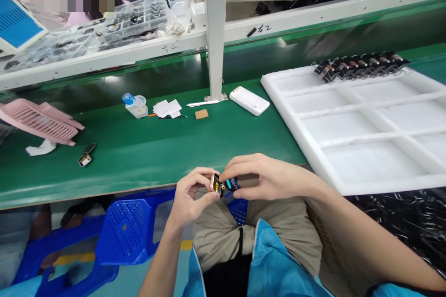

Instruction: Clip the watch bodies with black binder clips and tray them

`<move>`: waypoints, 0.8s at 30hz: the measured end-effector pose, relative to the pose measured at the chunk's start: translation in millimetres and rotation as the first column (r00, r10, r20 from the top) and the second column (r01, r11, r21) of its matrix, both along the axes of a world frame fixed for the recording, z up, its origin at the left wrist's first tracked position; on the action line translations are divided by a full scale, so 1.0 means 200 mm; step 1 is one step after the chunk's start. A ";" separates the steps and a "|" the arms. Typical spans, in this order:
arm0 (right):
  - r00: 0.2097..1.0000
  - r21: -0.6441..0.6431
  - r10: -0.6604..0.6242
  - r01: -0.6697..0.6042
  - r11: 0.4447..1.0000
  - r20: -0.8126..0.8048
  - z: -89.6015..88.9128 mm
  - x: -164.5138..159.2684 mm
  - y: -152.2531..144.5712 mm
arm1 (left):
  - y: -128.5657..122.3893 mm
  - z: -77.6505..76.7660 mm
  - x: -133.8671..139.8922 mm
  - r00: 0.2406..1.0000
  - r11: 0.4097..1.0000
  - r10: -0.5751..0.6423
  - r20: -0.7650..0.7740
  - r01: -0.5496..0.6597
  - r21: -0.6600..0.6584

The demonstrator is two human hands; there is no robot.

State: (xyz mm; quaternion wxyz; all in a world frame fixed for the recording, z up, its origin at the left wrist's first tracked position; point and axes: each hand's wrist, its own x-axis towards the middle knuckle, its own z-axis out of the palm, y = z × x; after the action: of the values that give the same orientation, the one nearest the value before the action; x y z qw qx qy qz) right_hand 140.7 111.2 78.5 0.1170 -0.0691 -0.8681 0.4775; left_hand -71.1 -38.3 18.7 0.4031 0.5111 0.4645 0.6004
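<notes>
Above the lap, the left hand pinched an open gold case, the right hand its teal-marked screen; a rail bore "2".

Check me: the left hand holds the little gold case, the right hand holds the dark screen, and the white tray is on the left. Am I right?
No, the head view shows the white tray on the right. The left hand does hold the little gold case, and the right hand the dark screen.
</notes>
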 end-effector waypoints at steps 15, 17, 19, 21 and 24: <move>0.971 0.048 -0.078 0.091 0.995 -0.227 -0.05 0.06 -0.07 | -0.01 -0.03 0.03 0.980 0.972 0.105 -0.172 -0.065 0.224; 0.963 0.069 -0.108 0.129 0.989 -0.248 -0.05 0.06 -0.07 | -0.01 -0.03 0.03 0.968 0.968 0.132 -0.214 -0.080 0.238; 0.954 0.095 -0.144 0.174 0.980 -0.262 -0.05 0.06 -0.08 | -0.02 -0.03 0.03 0.955 0.966 0.150 -0.257 -0.086 0.242; 0.946 0.125 -0.178 0.217 0.968 -0.270 -0.05 0.06 -0.09 | -0.02 -0.03 0.03 0.942 0.966 0.163 -0.295 -0.092 0.240; 0.930 0.175 -0.208 0.270 0.947 -0.304 -0.06 0.06 -0.11 | -0.02 -0.03 0.03 0.927 0.965 0.184 -0.326 -0.107 0.240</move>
State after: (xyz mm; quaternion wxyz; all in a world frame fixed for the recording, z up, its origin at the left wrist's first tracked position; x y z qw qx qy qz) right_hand 153.2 88.8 66.2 0.3037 -0.0932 -0.8737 0.3685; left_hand -64.9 -42.2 13.3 0.2112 0.6134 0.4961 0.5770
